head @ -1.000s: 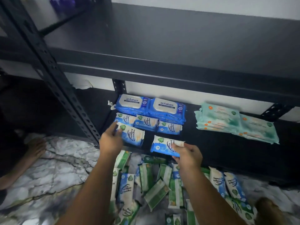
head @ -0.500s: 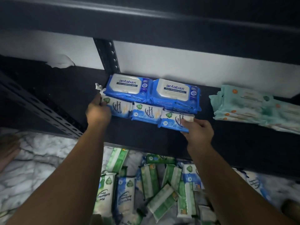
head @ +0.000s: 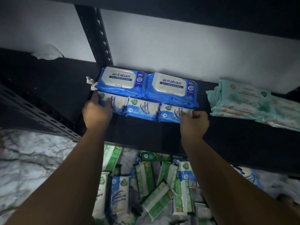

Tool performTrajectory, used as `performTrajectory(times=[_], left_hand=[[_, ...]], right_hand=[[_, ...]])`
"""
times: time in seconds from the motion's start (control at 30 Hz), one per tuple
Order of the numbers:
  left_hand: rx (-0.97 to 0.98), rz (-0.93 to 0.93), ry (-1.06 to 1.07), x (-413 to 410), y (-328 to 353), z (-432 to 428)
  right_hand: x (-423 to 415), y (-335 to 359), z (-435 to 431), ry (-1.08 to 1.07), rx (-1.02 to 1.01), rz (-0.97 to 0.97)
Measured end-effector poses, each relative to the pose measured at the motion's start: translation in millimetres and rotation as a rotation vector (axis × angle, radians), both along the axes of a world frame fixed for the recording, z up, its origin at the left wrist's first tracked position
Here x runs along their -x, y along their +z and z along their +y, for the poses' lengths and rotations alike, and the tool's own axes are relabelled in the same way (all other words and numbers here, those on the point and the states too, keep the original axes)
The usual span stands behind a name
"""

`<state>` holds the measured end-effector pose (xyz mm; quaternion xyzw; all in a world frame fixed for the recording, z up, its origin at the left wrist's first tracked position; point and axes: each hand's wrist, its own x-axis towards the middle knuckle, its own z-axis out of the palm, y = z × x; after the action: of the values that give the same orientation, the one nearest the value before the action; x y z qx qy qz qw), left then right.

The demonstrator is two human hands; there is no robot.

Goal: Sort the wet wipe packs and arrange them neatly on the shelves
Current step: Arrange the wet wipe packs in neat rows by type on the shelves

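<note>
Three small blue-and-white wipe packs lie in a row on the black shelf, ends touching, just in front of two large packs.

- left small pack: held at its left end by the left hand, fingers laid over its top and thumb at the end; the light is dim, so how far the fingers curl round it is not certain.
- middle small pack: flat between the other two, with no hand on it.
- right small pack: its white right end seal is pinched by the right hand, fingers curled.
- left antabax pack and right antabax pack: large, blue, white lids up, side by side against the white wall, beside the perforated black post.
- teal packs: a loose stack on the same shelf, well apart to the right.
- floor pile: many green and blue packs in disorder on the marbled floor, below the shelf's front edge.
</note>
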<state>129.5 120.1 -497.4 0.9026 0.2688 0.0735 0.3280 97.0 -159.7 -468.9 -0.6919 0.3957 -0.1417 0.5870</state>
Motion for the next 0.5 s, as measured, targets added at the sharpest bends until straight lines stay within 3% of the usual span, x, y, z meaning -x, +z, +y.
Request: performTrajectory(times=[0.1,0.3,0.43,0.5], left_hand=[[-0.024,0.007,-0.031,-0.3,2.7,3.0],[0.056,-0.065,0.043,31.2,13.7,-22.6],[-0.110,-0.198,0.015,86.4,9.4,-61.6],[-0.143,-0.176,-0.011,117.5,8.5,-80.3]], right_hand=[[-3.5,-3.6,1.1,0.069,0.153,0.082],[16.0,8.8,-13.5,0.048,0.135,0.085],[75.2,15.3,-44.9,0.087,0.186,0.099],[115.7,16.7,-64.3,0.115,0.184,0.161]])
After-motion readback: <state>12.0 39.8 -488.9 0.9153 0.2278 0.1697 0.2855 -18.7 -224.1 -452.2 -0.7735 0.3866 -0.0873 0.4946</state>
